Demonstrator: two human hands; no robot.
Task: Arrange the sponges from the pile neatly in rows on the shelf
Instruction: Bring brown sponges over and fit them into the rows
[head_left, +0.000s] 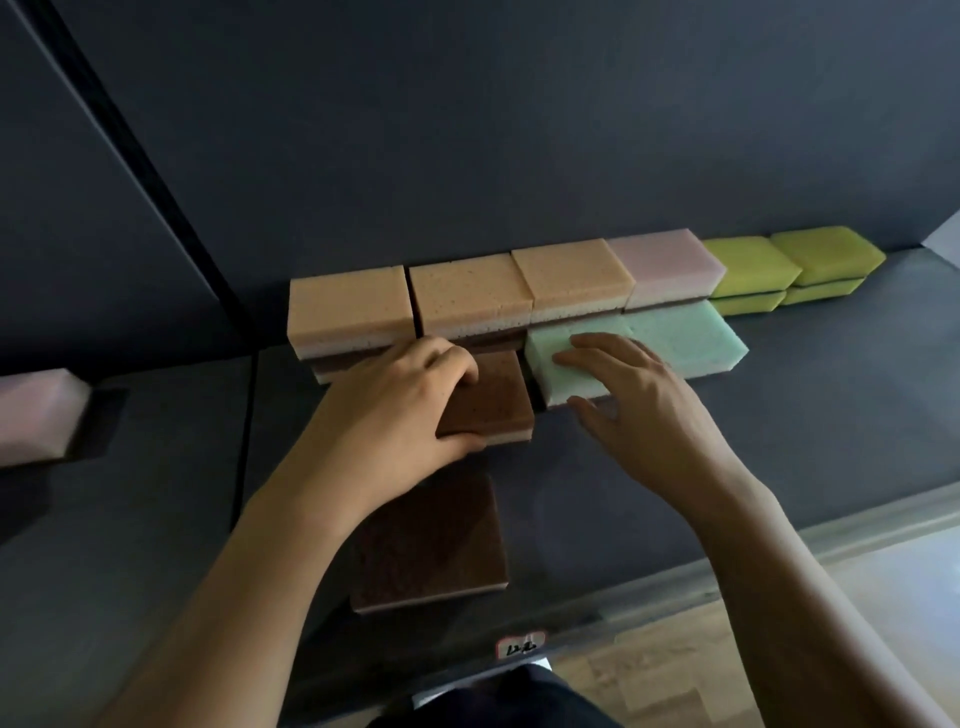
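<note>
A dark shelf (779, 441) carries a far row along its back wall: three orange sponges (467, 291), a pink sponge (665, 265) and two yellow-green stacks (748, 270). Just nearer lie two mint-green sponges (691, 332) side by side. A brown sponge (431, 540) sits near the front edge. The left hand (395, 405) grips a second brown sponge (498, 395) just left of the green pair, fingers curled on top, thumb on its near side. The right hand (639, 400) rests on the left green sponge, fingers straight and spread.
</note>
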